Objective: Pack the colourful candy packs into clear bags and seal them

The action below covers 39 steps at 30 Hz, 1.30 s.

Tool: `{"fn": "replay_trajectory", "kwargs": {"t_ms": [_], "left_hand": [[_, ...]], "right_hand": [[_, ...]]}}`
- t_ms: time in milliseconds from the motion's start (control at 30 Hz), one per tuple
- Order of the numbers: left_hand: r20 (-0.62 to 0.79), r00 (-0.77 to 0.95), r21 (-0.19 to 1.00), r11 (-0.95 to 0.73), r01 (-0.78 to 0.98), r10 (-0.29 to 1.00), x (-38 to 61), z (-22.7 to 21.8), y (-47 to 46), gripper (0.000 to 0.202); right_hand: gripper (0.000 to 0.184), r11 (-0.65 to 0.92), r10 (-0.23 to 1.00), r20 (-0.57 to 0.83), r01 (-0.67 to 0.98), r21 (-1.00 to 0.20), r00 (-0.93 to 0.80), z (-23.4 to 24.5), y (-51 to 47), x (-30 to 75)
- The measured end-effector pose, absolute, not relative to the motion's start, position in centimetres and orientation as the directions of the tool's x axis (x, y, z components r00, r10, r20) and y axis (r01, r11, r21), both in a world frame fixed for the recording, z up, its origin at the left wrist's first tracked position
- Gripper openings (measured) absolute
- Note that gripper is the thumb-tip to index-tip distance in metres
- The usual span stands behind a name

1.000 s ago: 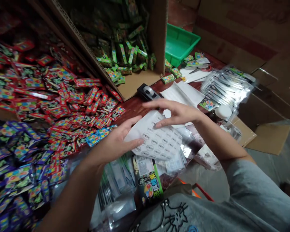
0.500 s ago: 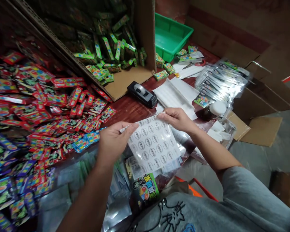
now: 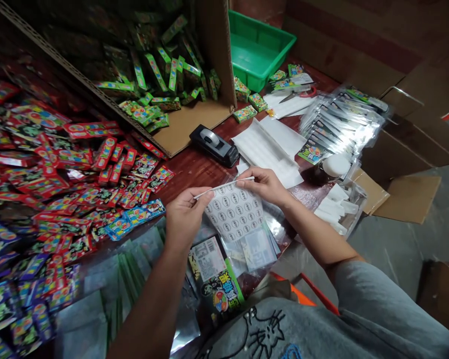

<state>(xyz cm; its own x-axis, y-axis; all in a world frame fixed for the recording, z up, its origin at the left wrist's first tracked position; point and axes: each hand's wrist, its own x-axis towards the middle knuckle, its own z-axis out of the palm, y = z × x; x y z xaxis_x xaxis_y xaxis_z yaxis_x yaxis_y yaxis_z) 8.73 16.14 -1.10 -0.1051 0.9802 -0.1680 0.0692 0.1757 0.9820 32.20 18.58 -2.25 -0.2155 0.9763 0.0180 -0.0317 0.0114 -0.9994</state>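
A white sheet of round stickers (image 3: 236, 212) hangs between my two hands over the table's near edge. My left hand (image 3: 183, 217) pinches its top left corner. My right hand (image 3: 264, 185) pinches the top right edge, fingers curled. The sheet's top edge is tilted towards me, its face with rows of oval labels showing. Below it lie clear plastic bags and a green and black printed packet (image 3: 221, 290).
Heaps of red, blue and green small packets (image 3: 71, 164) cover the left. A cardboard box (image 3: 194, 122) with green packets lies open behind. A black tape dispenser (image 3: 214, 144), white paper sheets (image 3: 269, 147), a green tray (image 3: 260, 52) and a stack of clear bagged packs (image 3: 340, 124) lie to the right.
Both hands went from resting on the sticker sheet to pinching its top corners and lifting it. The sheet now hangs more upright, closer to me.
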Motion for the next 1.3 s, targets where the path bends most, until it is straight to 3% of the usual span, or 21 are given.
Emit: {"fn": "replay_trajectory", "kwargs": {"t_ms": [133,233,333,433,533,733,900,1100,1200,1300], "left_hand": [[-0.251,-0.103,0.965,0.257,0.052,0.962,8.3,-2.2,16.7,0.052],[-0.229,-0.078,0.965,0.237,0.112,0.97,7.8,-2.8,17.2,0.051],[-0.233,-0.047,0.96,0.238,0.15,0.971,7.7,-2.9,17.8,0.05],[-0.258,-0.024,0.953,0.259,0.158,0.966,8.0,-2.9,18.3,0.049],[-0.291,-0.022,0.945,0.291,0.149,0.956,8.2,-3.0,18.6,0.051],[-0.303,-0.034,0.944,0.305,0.127,0.952,7.9,-3.2,18.9,0.061],[-0.246,0.01,0.956,0.241,0.167,0.969,8.2,-3.6,19.3,0.054],[-0.221,-0.009,0.936,0.215,0.279,0.975,8.7,-4.8,20.0,0.04],[-0.145,-0.052,0.884,0.153,0.442,0.988,6.6,-4.0,18.5,0.046],[0.013,-0.025,0.677,0.009,0.736,1.0,3.2,-2.8,14.4,0.058]], "right_hand": [[0.058,-0.131,0.946,-0.133,0.025,-0.991,-0.295,-2.8,19.1,33.0],[0.059,-0.115,0.919,-0.146,0.106,-0.988,-0.365,-2.5,20.5,34.7],[0.053,0.088,0.905,-0.013,0.217,-0.972,-0.425,-1.8,22.5,36.5],[0.031,0.348,0.796,0.109,0.303,-0.887,-0.595,-1.0,24.1,37.3],[0.02,0.48,0.711,0.151,0.317,-0.818,-0.687,-0.2,24.7,37.4],[0.028,0.51,0.757,0.272,0.278,-0.814,-0.595,-0.5,24.8,36.7],[0.064,0.491,0.754,0.195,0.341,-0.802,-0.627,-1.3,24.4,35.5],[0.062,0.542,0.798,0.342,0.343,-0.768,-0.496,0.4,21.7,34.8],[0.074,0.536,0.825,0.42,0.285,-0.795,-0.379,0.8,21.0,35.5],[0.082,0.525,0.821,0.43,0.199,-0.828,-0.376,0.9,19.6,35.7]]}}
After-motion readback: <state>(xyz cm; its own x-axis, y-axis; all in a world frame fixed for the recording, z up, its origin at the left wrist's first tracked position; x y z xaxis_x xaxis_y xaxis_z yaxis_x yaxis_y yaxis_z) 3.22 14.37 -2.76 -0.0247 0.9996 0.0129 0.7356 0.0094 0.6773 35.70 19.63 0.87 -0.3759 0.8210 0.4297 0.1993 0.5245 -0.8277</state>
